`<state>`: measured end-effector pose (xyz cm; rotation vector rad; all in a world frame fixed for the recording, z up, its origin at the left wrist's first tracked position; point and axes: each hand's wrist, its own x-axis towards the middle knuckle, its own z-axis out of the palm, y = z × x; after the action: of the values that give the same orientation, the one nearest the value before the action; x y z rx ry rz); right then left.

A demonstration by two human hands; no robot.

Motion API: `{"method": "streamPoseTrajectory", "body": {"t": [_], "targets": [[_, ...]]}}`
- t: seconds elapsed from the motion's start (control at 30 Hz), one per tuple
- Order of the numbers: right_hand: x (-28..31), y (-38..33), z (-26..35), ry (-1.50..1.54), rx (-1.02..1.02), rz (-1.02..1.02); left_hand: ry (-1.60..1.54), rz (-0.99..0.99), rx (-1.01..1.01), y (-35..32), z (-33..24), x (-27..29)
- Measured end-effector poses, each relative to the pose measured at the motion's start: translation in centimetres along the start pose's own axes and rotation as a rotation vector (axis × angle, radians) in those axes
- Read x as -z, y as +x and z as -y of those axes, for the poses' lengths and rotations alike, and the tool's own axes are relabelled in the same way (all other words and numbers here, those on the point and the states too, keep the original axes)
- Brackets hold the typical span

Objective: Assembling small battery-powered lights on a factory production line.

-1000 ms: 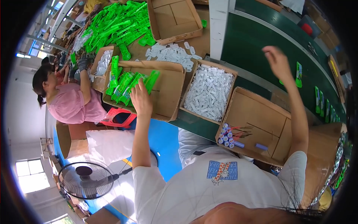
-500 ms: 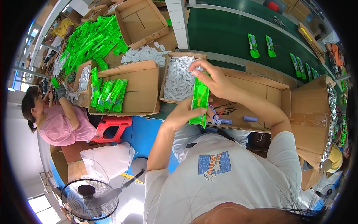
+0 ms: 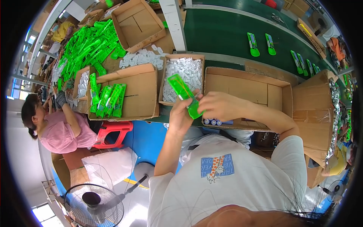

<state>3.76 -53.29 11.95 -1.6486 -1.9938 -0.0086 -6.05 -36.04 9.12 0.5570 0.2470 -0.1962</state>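
Both my hands hold one long bright green plastic piece [image 3: 184, 94] in front of my chest. My left hand [image 3: 180, 114] grips its near end from below. My right hand [image 3: 216, 106] closes over the same end from the right. The piece slants up to the left over a cardboard box of small white parts [image 3: 186, 72]. Below my right hand, several small blue-and-white cylinders [image 3: 214, 122] lie at the near edge of a wide cardboard box [image 3: 247, 87].
A flat box [image 3: 134, 94] on the left holds several green pieces [image 3: 107, 99]. A big heap of green pieces [image 3: 87, 45] lies further back. More green pieces [image 3: 261, 43] ride a dark green conveyor. A person in pink [image 3: 62, 128] works at left. A red stool [image 3: 113, 132] and fan [image 3: 94, 206] stand below.
My hands came in from the left box and the conveyor and met on the green piece. Since half a second ago the piece tilted from upright to slanting up left.
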Motion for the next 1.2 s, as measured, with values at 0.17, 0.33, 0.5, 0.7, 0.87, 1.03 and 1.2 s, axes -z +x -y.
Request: {"method": "streamPoseTrajectory", "body": {"t": [0.17,0.33,0.5,0.7,0.87,1.03,1.2], "targets": [[-0.3,1.0,0.4,0.458,-0.504,-0.240,0.030,0.005,-0.174,0.7,1.5,0.8],[-0.9,1.7,-0.1,0.129,-0.068,-0.256,-0.146,-0.010,-0.071,0.3,0.9,2.9],[-1.7,0.6,0.0,0.517,-0.562,-0.364,0.124,-0.148,-0.218,0.4,1.3,0.7],[1.0,2.9,1.7,0.850,-0.977,-0.296,0.337,-0.051,-0.257,-0.6,2.6,-0.9],[-3.0,1.3,2.5,0.066,-0.444,-0.592,0.262,-0.176,-0.286,-0.8,3.0,-1.5],[-0.4,-1.9,-0.2,0.457,-0.842,-0.352,0.340,-0.128,-0.334,-2.0,1.9,-0.4],[-3.4,-3.9,-1.0,0.604,-0.898,-0.058,0.440,-0.152,-0.286,-3.5,2.3,0.1]]}}
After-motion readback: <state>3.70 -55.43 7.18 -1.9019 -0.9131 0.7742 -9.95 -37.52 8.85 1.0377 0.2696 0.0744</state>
